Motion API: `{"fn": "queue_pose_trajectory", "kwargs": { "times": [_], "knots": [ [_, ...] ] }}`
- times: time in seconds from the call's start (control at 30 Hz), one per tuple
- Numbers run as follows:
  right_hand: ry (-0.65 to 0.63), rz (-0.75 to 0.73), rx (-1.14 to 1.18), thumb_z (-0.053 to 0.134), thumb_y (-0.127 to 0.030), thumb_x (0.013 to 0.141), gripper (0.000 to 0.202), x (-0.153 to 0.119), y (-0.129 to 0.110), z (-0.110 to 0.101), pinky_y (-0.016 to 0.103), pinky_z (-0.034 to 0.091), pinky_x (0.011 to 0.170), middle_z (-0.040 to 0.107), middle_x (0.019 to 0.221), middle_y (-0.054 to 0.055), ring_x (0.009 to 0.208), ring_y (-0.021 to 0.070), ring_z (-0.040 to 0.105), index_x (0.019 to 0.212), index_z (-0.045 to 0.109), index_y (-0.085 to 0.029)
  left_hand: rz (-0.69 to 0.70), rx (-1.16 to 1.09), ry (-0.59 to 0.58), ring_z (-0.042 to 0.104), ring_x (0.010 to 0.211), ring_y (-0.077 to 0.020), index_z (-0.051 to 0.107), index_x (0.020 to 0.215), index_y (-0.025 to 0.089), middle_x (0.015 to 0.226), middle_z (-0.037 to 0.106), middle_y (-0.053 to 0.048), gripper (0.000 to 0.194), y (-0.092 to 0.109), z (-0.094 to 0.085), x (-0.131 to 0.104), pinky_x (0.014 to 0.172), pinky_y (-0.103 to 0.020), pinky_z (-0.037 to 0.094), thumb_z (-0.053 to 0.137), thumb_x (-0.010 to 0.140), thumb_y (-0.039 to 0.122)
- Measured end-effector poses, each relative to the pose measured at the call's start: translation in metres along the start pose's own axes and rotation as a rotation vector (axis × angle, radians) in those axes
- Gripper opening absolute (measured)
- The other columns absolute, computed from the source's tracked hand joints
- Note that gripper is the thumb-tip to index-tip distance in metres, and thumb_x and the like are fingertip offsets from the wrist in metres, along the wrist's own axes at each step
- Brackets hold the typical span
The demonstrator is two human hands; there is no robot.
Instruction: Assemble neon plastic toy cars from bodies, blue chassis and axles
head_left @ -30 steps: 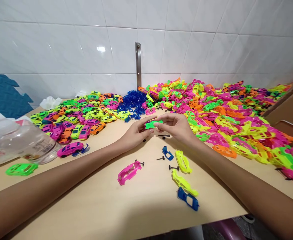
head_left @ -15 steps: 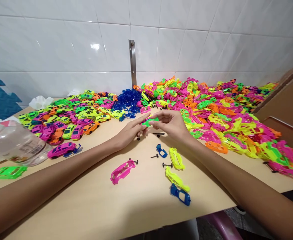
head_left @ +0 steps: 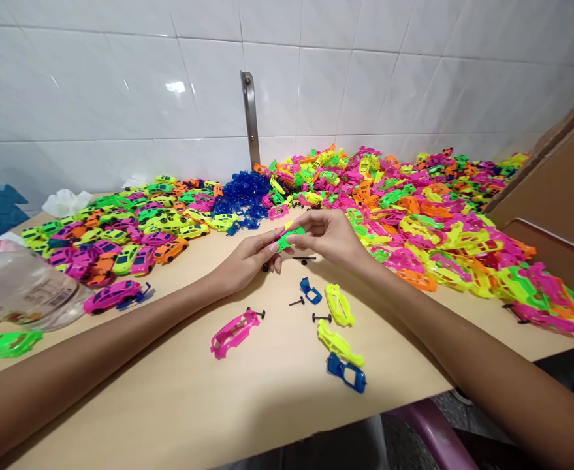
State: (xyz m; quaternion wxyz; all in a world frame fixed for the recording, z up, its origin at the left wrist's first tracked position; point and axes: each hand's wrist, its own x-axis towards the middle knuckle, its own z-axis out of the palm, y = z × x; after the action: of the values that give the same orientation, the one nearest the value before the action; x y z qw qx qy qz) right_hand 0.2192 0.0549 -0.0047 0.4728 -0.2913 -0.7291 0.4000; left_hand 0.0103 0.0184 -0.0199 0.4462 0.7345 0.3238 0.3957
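Between my two hands is a small green plastic toy car part [head_left: 290,240], with bits of yellow and pink beside it. My left hand [head_left: 252,258] is closed round its left end. The thumb and fingers of my right hand [head_left: 334,236] pinch its right side. My fingers hide much of the piece. Black axles with wheels [head_left: 322,318] lie on the table below, near a blue window piece [head_left: 311,290], a pink car body [head_left: 235,334] and two yellow car parts [head_left: 339,305]. Another blue window piece [head_left: 346,372] lies nearer the front edge.
Assembled toy cars [head_left: 142,259] crowd the table's left back. A heap of blue pieces [head_left: 242,196] sits at the middle back, and a large pile of coloured car parts [head_left: 443,228] covers the right. A clear plastic bottle [head_left: 32,287] and a cardboard box [head_left: 556,196] flank them.
The whole view has shifted slightly, so things appear a little further left. Both hands still hold the green part, which is tilted somewhat more and shows more of its surface.
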Motion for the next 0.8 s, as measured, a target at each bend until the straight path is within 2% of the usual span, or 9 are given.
{"fn": "queue_pose_trajectory", "kwargs": {
  "times": [0.13,0.3,0.47,0.57,0.7,0.8],
  "knots": [
    [-0.002,0.023,0.007,0.088,-0.037,0.069,0.031,-0.0003,0.0010,0.0003,0.029,0.058,0.061,0.073,0.077,0.005,0.067,0.0184,0.070,0.085,0.073,-0.016,-0.007,0.019,-0.005,0.062,0.072,-0.0179,0.057,0.142,0.012,0.079,0.070,-0.007,0.055,0.0012,0.0009,-0.0009,0.072,-0.032,0.050,0.053,0.100,0.046],
    [0.013,0.013,0.001,0.088,-0.039,0.069,0.033,0.0004,0.0031,0.0009,0.030,0.059,0.063,0.071,0.076,0.005,0.068,0.0183,0.069,0.085,0.072,-0.016,0.003,-0.032,-0.009,0.066,0.072,-0.0173,0.059,0.138,0.014,0.099,0.072,-0.012,0.052,0.0028,0.0031,-0.0017,0.072,-0.032,0.053,0.054,0.099,0.048],
    [-0.012,0.067,0.030,0.091,-0.045,0.064,0.043,-0.0004,0.0042,-0.0006,0.031,0.059,0.062,0.072,0.078,0.005,0.066,0.0182,0.068,0.089,0.072,-0.015,-0.026,-0.022,-0.021,0.064,0.074,-0.0161,0.062,0.129,0.014,0.096,0.069,-0.009,0.043,0.0034,0.0046,0.0000,0.073,-0.031,0.052,0.051,0.100,0.044],
    [-0.034,0.069,0.004,0.089,-0.046,0.066,0.043,-0.0009,0.0066,-0.0022,0.031,0.059,0.061,0.071,0.077,0.006,0.068,0.0194,0.070,0.089,0.072,-0.014,-0.027,0.007,-0.058,0.061,0.077,-0.0153,0.064,0.121,0.015,0.093,0.066,-0.007,0.036,0.0024,0.0044,0.0010,0.075,-0.030,0.050,0.051,0.100,0.041],
    [-0.070,0.060,0.029,0.088,-0.043,0.069,0.040,-0.0004,0.0090,-0.0036,0.030,0.058,0.059,0.071,0.074,0.005,0.070,0.0215,0.072,0.090,0.071,-0.014,-0.020,0.032,-0.070,0.057,0.079,-0.0150,0.058,0.133,0.014,0.092,0.062,-0.005,0.041,-0.0004,0.0037,0.0006,0.077,-0.030,0.050,0.052,0.100,0.038],
    [-0.056,0.030,-0.040,0.087,-0.039,0.069,0.035,0.0004,0.0080,-0.0036,0.028,0.055,0.057,0.070,0.073,0.004,0.066,0.0193,0.070,0.087,0.071,-0.013,-0.019,0.062,-0.053,0.057,0.077,-0.0145,0.053,0.141,0.014,0.092,0.061,-0.005,0.046,-0.0027,0.0032,0.0007,0.077,-0.031,0.050,0.053,0.100,0.035]
  ]
}}
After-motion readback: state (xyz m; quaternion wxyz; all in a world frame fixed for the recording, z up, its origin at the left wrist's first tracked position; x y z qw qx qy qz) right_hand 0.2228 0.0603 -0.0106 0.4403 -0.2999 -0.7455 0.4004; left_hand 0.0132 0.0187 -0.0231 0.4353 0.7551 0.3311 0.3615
